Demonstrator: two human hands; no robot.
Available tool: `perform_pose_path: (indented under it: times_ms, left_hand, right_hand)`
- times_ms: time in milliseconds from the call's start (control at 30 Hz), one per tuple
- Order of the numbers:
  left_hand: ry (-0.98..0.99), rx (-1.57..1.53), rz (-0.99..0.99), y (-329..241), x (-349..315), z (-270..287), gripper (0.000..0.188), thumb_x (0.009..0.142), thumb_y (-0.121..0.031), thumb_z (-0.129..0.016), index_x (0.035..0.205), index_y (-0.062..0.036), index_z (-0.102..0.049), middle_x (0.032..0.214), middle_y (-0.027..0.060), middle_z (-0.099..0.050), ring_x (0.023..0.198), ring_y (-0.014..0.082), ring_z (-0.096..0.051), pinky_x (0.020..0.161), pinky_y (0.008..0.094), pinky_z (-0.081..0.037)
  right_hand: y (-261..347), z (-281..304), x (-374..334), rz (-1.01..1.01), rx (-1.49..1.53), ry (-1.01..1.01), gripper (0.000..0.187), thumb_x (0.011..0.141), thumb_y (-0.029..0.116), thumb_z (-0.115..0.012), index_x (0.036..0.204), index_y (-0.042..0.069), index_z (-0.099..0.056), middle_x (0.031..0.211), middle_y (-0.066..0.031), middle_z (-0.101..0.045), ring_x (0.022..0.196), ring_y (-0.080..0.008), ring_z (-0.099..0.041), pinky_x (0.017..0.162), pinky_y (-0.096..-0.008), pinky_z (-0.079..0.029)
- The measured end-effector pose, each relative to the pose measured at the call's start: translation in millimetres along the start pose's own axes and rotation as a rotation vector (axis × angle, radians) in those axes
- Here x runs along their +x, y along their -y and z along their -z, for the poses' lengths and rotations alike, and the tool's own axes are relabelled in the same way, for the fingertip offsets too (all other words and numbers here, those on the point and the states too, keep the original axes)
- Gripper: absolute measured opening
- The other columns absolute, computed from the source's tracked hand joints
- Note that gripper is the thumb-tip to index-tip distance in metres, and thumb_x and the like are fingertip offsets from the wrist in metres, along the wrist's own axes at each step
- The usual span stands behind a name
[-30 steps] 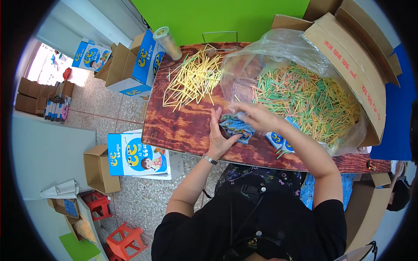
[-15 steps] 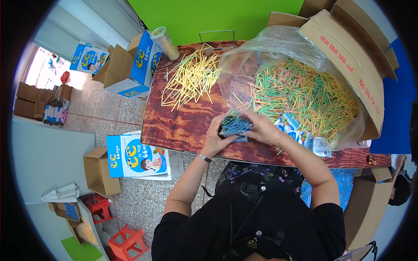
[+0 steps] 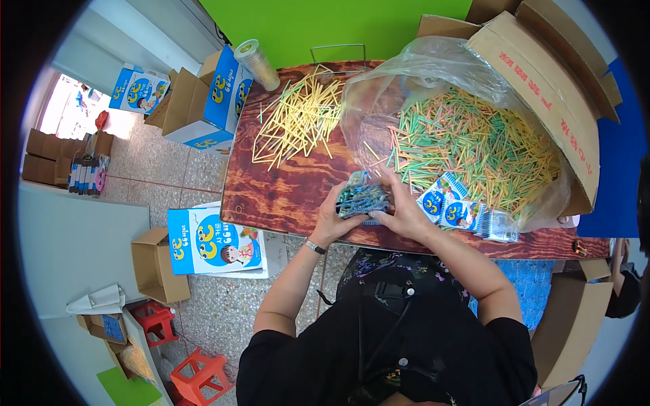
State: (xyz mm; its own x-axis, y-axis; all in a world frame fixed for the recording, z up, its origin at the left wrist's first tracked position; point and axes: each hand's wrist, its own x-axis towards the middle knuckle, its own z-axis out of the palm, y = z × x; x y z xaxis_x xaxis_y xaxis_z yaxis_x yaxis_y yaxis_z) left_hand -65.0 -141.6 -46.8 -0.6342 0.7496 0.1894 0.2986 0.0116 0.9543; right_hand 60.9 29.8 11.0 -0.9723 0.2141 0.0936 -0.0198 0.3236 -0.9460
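Red-brown wooden table (image 3: 271, 203) bears a clear plastic bag (image 3: 440, 57) of multicoloured sticks (image 3: 467, 142), with a yellow stick heap (image 3: 298, 122) farther left. At the table's near edge, the left hand (image 3: 332, 218) and right hand (image 3: 406, 213) grasp a bundle of blue packets (image 3: 363, 197) between curled fingers.

A green panel (image 3: 338, 27) stands behind the reddish-brown wooden tabletop (image 3: 271, 196). Two red stools (image 3: 203, 364) sit on the floor (image 3: 223, 304) (grey and speckled), and bright light fills an opening (image 3: 66, 111) at far left.
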Motion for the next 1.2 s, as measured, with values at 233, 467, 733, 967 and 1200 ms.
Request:
perform_pose_path:
  times_ms: [233,467,733,967,1200]
  left_hand:
    - [0.058,0.078,-0.121,-7.6,2.0,1.5,0.072,0.068,-0.005,-0.082,0.131,-0.0043,-0.048,0.126,0.0132,-0.057,0.116,0.0245,-0.057,0.096,0.0345,-0.048]
    - [0.088,0.013,-0.072,-10.5,-1.5,-2.3,0.068,0.07,-0.002,-0.079,0.13,-0.0042,-0.048,0.124,0.0128,-0.058,0.115,0.0239,-0.058,0.094,0.0341,-0.049]
    - [-0.024,0.14,-0.268,-25.3,6.4,0.2,0.073,0.061,-0.003,-0.083,0.126,-0.0033,-0.05,0.119,0.0141,-0.057,0.11,0.0293,-0.059,0.092,0.0372,-0.048]
    - [0.068,0.145,-0.087,-8.2,-0.8,1.3,0.085,0.065,-0.008,-0.086,0.137,-0.0039,-0.042,0.13,0.0137,-0.055,0.121,0.0236,-0.056,0.101,0.0346,-0.045]
    - [0.021,-0.042,0.002,-4.5,-1.4,-8.9,0.086,0.067,-0.008,-0.085,0.139,-0.0031,-0.038,0.128,0.0128,-0.056,0.116,0.0212,-0.057,0.1,0.0354,-0.046]
  right_hand:
    - [-10.8,-1.1,-0.2,0.335,-0.278,-0.045,0.094,0.072,0.005,-0.078,0.147,0.003,-0.022,0.138,-0.0232,-0.038,0.13,-0.041,-0.039,0.106,-0.0451,-0.039]
    - [-29.8,-5.5,6.3,0.172,-0.21,-0.101,0.117,0.068,0.015,-0.085,0.152,0.007,-0.005,0.145,-0.022,-0.033,0.136,-0.0345,-0.035,0.111,-0.045,-0.033]
    - [5.8,-0.2,8.8,0.42,-0.226,0.01,0.069,0.071,0.008,-0.079,0.132,0.006,-0.048,0.13,-0.0156,-0.052,0.116,-0.035,-0.053,0.099,-0.0417,-0.042]
    - [-20.5,0.3,-8.4,0.119,-0.026,0.153,0.111,0.068,0.018,-0.086,0.15,0.006,-0.012,0.146,-0.0201,-0.034,0.137,-0.0335,-0.034,0.113,-0.0424,-0.029]
    - [-27.5,-32.6,-4.6,0.073,0.18,-0.058,0.122,0.069,0.018,-0.085,0.152,0.007,0.004,0.152,-0.0225,-0.021,0.141,-0.0337,-0.027,0.115,-0.0434,-0.025]
